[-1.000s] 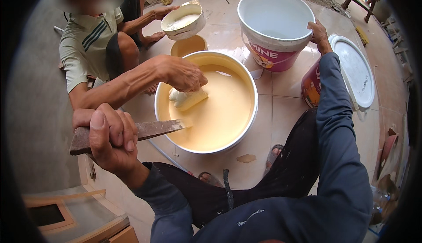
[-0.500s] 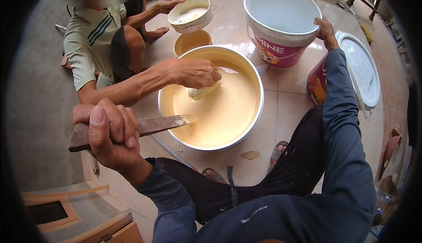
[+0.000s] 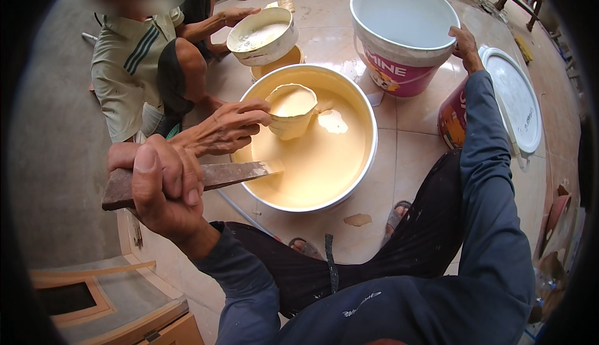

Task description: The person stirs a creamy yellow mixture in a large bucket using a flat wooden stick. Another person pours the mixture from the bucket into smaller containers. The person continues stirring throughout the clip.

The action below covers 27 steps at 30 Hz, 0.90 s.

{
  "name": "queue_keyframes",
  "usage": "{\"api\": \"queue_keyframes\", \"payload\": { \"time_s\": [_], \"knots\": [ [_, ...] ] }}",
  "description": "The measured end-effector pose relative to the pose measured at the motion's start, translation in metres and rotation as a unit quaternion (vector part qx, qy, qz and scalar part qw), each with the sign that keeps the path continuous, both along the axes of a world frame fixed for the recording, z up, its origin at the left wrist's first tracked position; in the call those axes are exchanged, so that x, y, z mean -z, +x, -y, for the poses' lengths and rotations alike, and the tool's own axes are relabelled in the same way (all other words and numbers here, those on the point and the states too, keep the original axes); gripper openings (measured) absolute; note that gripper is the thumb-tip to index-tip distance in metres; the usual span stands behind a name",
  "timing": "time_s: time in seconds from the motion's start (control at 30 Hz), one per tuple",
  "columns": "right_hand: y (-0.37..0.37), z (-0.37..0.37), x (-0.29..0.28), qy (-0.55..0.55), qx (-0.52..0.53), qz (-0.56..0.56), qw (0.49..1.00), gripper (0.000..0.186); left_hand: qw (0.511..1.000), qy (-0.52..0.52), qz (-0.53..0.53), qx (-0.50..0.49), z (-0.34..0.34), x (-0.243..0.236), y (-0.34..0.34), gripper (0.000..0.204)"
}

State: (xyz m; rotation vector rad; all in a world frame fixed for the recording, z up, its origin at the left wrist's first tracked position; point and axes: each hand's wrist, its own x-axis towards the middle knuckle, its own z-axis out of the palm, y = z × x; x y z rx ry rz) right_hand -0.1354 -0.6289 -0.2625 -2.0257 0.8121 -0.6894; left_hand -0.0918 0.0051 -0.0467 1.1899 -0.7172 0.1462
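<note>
My left hand (image 3: 163, 186) is closed around a flat wooden stirring stick (image 3: 234, 174), whose paint-coated end reaches over the near left rim into the bucket of cream-yellow paint (image 3: 324, 179). With my right hand (image 3: 463, 44) I grip the rim of a white bucket with a magenta label (image 3: 405, 23), which tilts a little on the tiles. Over the paint, a co-worker's hand (image 3: 228, 126) holds a ragged-edged scoop cup (image 3: 292, 114) filled with paint. The co-worker's other hand (image 3: 240, 15) holds a shallow round white tub (image 3: 263, 36) beyond the paint bucket.
Behind the paint bucket stands a yellowish tub (image 3: 281, 64), partly hidden. At right, a white lid (image 3: 511, 98) leans by another magenta bucket (image 3: 450, 117). A broken tile piece (image 3: 357, 219) lies near my feet. Wooden furniture (image 3: 137, 307) stands at lower left.
The co-worker's scoop has come up out of the paint, now upright and full. The shallow white tub has shifted slightly left. My hands keep their grips almost unmoved.
</note>
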Motion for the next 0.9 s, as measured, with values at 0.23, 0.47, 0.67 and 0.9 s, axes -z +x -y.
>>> {"api": "queue_keyframes", "payload": {
  "time_s": [0.23, 0.47, 0.67, 0.9],
  "knots": [
    [0.01, -0.053, -0.028, 0.181, 0.05, 0.063, 0.98, 0.051, 1.0, 0.015, -0.006, -0.02, 0.006, -0.005, 0.0, 0.02],
    [0.009, -0.045, -0.025, 0.181, 0.047, 0.054, 0.981, 0.052, 1.0, 0.022, -0.006, -0.018, 0.011, -0.003, 0.008, 0.021],
    [0.01, -0.045, -0.022, 0.183, 0.052, 0.058, 0.98, 0.049, 0.999, 0.023, -0.034, -0.007, 0.012, -0.001, 0.015, 0.022],
    [0.009, -0.046, -0.019, 0.165, 0.047, 0.047, 0.984, 0.049, 0.998, 0.019, -0.048, -0.034, 0.015, 0.0, 0.014, 0.025]
  ]
}}
